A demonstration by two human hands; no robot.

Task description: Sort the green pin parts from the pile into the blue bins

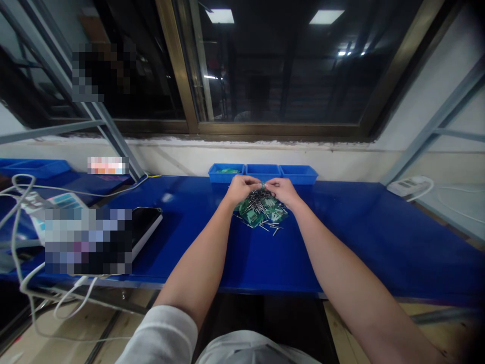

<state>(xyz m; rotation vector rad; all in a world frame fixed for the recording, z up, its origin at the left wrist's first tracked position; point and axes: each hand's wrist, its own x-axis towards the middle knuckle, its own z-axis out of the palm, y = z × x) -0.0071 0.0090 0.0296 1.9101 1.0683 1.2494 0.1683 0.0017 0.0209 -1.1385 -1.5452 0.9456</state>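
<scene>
The small piece (262,186) pinched between the left hand (240,189) and the right hand (283,191) is partly covered by the fingers and too small to tell its shape, and the hands also hide the far edge of the pile of metal pins and green boards (257,210) just under them. Behind the left hand, the green contents (228,171) of the blue bin (226,178) are too small to name. Well to the left of the hands, coarse blocks cover much of the dark device (146,222), and the farther blue tray (36,168) is cut by the picture's left edge.
</scene>
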